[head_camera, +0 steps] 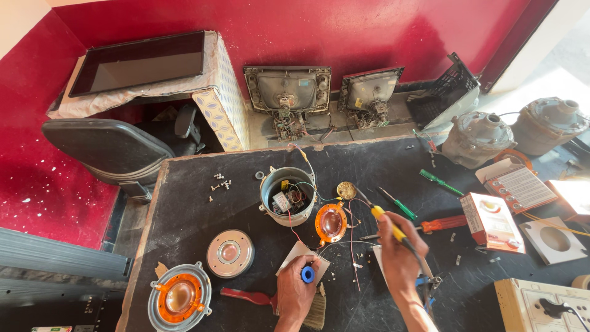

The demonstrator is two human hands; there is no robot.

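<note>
Left hand — grip pinching blue solder spool on black counter. Right hand — grip closed round yellow-handled soldering iron, tip toward orange diaphragm; best kept steady.

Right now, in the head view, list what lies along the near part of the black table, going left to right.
Orange diaphragm in its grey ring → round silver magnet → red-handled brush → left hand with a blue spool → right hand holding a yellow-handled soldering iron → orange-and-white box → cream switch board.
</note>
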